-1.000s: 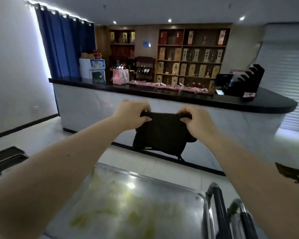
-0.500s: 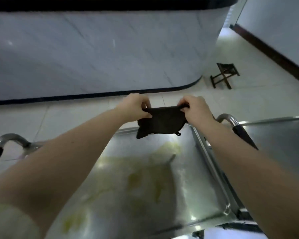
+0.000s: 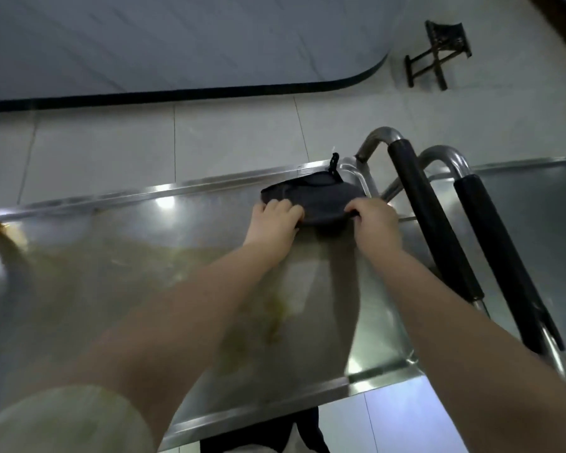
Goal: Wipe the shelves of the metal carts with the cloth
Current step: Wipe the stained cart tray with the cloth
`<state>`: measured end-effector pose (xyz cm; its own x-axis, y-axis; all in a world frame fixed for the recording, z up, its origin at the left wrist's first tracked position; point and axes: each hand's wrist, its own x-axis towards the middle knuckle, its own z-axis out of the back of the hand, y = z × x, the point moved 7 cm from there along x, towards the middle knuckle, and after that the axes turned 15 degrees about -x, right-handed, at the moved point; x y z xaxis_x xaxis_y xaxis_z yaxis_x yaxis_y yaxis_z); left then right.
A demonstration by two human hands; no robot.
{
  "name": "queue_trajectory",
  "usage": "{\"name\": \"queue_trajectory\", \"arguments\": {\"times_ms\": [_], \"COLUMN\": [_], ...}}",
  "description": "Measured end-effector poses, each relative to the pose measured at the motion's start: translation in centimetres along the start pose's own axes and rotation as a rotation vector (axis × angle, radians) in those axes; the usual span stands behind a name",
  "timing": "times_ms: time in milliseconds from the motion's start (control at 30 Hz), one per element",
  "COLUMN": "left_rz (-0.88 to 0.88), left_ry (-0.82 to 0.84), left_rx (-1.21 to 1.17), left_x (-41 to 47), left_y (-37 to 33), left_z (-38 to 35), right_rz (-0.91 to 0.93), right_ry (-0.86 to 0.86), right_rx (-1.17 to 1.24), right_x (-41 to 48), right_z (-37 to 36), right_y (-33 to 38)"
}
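A dark folded cloth (image 3: 317, 199) lies on the top shelf (image 3: 118, 246) of a metal cart, at the shelf's far right corner. My left hand (image 3: 273, 222) grips the cloth's near left edge with curled fingers. My right hand (image 3: 374, 220) grips its near right edge. Yellowish smears (image 3: 275, 308) cover the middle and left of the shiny shelf. A second metal cart's shelf (image 3: 543, 204) stands close on the right.
Two black-padded cart handles (image 3: 428, 237) rise between the two carts. A white counter front with a black base strip (image 3: 190, 93) runs across the far side of the tiled floor. A small dark folding stool (image 3: 438, 53) stands at the upper right.
Both hands have lowered the cloth from mid-air down onto the shelf's far right corner. The camera has tilted further down onto the cart.
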<state>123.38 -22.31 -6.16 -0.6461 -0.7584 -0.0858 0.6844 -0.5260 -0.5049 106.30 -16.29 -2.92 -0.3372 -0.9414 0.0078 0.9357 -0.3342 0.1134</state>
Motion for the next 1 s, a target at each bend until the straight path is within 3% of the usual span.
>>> {"name": "queue_trajectory", "arguments": {"times_ms": [100,200,267,367,433,800,1000], "left_rz": [0.001,-0.024,0.071,0.337,0.413,0.415,0.412], "left_ry": [0.109,-0.065,-0.167,-0.092,-0.037,-0.072,-0.103], "left_rx": [0.011,-0.138,-0.153,0.023,0.163,0.114,0.091], "left_x": [-2.1,-2.3,-0.5,2.1,2.5,2.7,2.9], "left_y": [1.3,2.4,4.9,10.7,13.8,16.0,15.9], "left_z": [-3.7,-2.2,-0.6,-0.1,-0.4,-1.1,-1.3], "right_rz": [0.039,0.051,0.109,0.139,0.18,0.119,0.18], "right_ry": [0.132,0.01,-0.037,0.209,0.314,0.278,0.268], "right_rx": [-0.013,0.074,0.136,-0.043,-0.225,-0.323,-0.345], "right_x": [-2.5,-2.4,-0.5,2.7,3.7,9.8,-1.9], "right_z": [-3.9,-3.4,-3.0,-6.0,-8.9,-12.5,-11.9], "right_y": [-0.9,-0.7,1.0,4.3,6.0,5.6,5.2]}}
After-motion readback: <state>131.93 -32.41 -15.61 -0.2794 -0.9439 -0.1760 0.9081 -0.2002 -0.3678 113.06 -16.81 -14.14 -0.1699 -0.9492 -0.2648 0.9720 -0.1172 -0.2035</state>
